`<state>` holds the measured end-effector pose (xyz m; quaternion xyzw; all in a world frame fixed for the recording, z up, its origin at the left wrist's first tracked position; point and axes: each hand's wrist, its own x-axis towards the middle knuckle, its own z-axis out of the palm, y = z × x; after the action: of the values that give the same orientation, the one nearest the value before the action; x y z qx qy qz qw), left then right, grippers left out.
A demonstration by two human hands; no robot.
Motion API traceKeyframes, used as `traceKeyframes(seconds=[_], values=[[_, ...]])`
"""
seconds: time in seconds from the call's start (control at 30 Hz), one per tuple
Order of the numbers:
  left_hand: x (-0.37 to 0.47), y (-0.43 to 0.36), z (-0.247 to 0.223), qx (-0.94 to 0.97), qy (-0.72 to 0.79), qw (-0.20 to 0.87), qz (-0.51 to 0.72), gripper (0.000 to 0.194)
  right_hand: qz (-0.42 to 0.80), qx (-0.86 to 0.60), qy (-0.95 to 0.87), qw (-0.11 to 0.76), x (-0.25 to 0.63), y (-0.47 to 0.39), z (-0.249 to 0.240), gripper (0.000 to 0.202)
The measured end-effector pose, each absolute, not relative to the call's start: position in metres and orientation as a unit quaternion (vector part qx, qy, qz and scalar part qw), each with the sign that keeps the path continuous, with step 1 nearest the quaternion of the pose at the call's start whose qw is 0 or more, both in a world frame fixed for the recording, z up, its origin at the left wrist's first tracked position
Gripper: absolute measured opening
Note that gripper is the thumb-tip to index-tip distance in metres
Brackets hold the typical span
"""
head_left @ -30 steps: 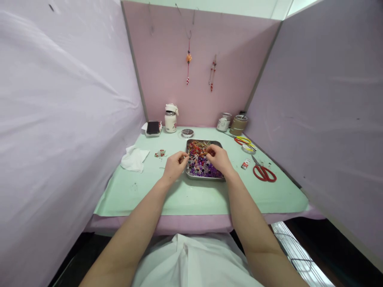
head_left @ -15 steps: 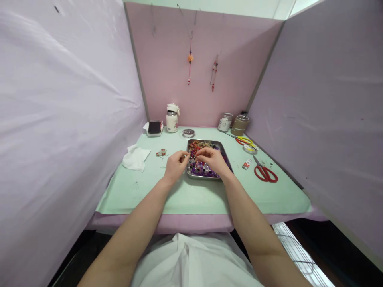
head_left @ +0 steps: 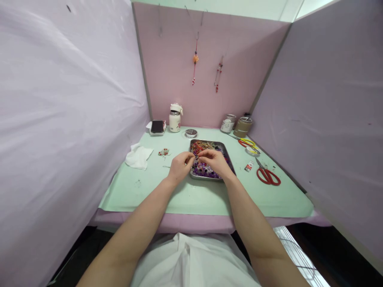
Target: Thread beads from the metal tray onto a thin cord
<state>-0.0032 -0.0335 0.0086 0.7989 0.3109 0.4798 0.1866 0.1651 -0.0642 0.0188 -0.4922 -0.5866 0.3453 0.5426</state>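
Observation:
Both hands meet over a metal tray [head_left: 209, 178] of beads and cords. Purple, clear and dark beads [head_left: 205, 170] fill its near part, and tangled red and gold cords [head_left: 203, 146] lie in its far part. Over the tray's left rim, my left hand [head_left: 181, 165] is closed in a pinch. My right hand [head_left: 216, 160] pinches too, its fingertips almost touching the left ones. Whatever sits between the fingertips is too small to make out. Left of the tray lies a small bunch of red and clear beads [head_left: 163, 152].
Red-handled scissors [head_left: 268, 176], a small red-and-white packet [head_left: 249, 166] and a spool [head_left: 253, 150] lie at the right. A white tissue [head_left: 138, 156] is at the left. A bottle [head_left: 175, 120] and jars [head_left: 243, 126] stand behind. Beaded strings [head_left: 195, 59] hang on the back wall.
The whole view has shifted slightly, so things appear a little further right. My hands' fingertips have come closer together over the tray, both still pinching.

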Motion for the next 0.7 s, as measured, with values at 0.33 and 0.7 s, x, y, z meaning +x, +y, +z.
traceKeyframes(seconds=[0.33,0.7], values=[[-0.0024,-0.0317,0.0057,0.805,0.314,0.171,0.473,0.012,0.331,-0.490,-0.602,0.536,0.1655,-0.0631,0.0173,0.015],[-0.0019,-0.0329,0.0054,0.808,0.314,0.175,0.467,0.012,0.320,-0.494,-0.608,0.533,0.1669,-0.0596,0.0132,0.014]])
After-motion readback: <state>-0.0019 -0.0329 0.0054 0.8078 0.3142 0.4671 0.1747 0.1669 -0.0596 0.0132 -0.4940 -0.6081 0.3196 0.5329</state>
